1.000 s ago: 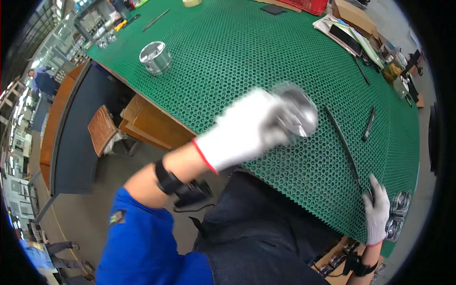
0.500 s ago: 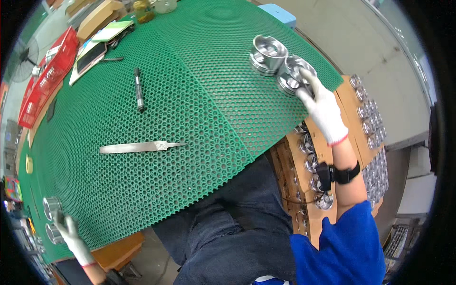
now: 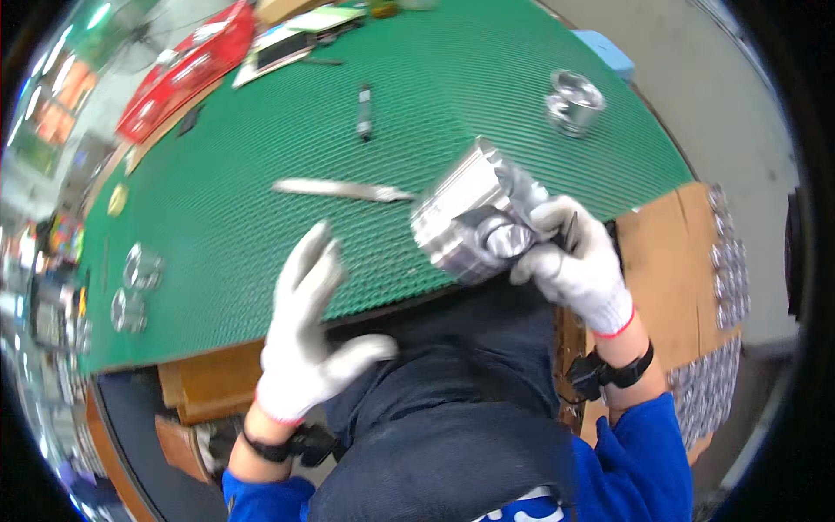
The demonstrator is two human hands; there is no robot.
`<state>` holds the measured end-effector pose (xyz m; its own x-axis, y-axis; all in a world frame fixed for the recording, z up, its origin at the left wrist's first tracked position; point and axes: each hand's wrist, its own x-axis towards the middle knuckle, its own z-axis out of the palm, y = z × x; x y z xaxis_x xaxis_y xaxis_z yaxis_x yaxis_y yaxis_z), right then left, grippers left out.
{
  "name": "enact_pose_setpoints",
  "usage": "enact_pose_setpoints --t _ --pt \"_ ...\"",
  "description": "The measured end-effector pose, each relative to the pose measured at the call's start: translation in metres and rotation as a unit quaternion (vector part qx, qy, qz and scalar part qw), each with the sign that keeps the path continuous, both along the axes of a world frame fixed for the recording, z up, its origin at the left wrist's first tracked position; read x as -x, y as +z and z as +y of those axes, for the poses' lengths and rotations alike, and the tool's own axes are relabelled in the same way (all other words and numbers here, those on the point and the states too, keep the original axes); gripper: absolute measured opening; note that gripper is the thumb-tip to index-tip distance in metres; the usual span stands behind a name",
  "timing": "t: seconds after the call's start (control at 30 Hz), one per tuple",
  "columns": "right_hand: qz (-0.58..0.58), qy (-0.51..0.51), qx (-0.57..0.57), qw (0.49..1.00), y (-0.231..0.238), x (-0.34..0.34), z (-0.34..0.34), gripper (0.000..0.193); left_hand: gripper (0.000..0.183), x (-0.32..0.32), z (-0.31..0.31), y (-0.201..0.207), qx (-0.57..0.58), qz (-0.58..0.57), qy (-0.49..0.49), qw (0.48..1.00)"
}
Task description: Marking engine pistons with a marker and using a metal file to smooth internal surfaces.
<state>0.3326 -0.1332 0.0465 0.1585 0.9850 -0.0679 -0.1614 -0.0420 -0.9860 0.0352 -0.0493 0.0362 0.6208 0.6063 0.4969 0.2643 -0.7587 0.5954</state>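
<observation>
A shiny metal piston [image 3: 461, 213] hangs over the near part of the green mat [image 3: 417, 96], tilted on its side. My right hand [image 3: 581, 261], in a white glove, is closed on it at the pin-bore side. Something dark shows between those fingers, too blurred to name. My left hand [image 3: 309, 339], also gloved, is raised at the mat's near edge; its fingers are spread and it holds nothing. Behind the held piston lies a flat metal file [image 3: 339, 189], its tang pointing right. Another piston [image 3: 574, 103] stands at the far right of the mat.
Two pistons, one of them nearer [image 3: 129, 311], stand on the mat's left side. A marker [image 3: 364, 113] lies beyond the file. At the far left are a red basket [image 3: 187, 74] and a phone [image 3: 285, 50] on papers. Cardboard [image 3: 665, 261] with rows of pistons is at my right.
My right hand has lifted one of the two far-right pistons and brought it toward me. My left hand has left the pistons at the left and come toward the middle. The view has shifted.
</observation>
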Motion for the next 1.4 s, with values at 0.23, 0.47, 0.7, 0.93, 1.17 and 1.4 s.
enact_pose_setpoints --t 0.23,0.47,0.7,0.93,1.17,1.4 --pt "0.040 0.200 -0.034 0.978 0.003 0.075 0.028 0.041 0.142 0.016 -0.033 -0.007 -0.039 -0.116 0.091 0.988" --pt "0.053 0.039 0.004 0.998 -0.055 0.039 0.069 0.049 0.144 0.051 -0.057 -0.009 -0.133 -0.095 0.172 0.971" --pt "0.099 0.060 -0.043 0.992 -0.060 0.037 0.067 0.048 0.145 0.064 -0.061 -0.006 -0.174 -0.067 0.222 0.957" --pt "0.135 0.086 -0.083 0.984 -0.072 0.027 0.070 0.048 0.129 0.046 -0.067 0.022 0.277 -0.497 0.075 0.819" --pt "0.153 0.089 -0.103 0.979 -0.078 0.020 0.071 0.046 0.091 0.062 -0.076 0.040 0.582 -0.626 -0.280 0.438" --pt "0.203 0.079 -0.072 0.973 -0.069 0.023 0.072 0.043 0.096 0.064 -0.077 0.039 0.615 -0.637 -0.316 0.341"
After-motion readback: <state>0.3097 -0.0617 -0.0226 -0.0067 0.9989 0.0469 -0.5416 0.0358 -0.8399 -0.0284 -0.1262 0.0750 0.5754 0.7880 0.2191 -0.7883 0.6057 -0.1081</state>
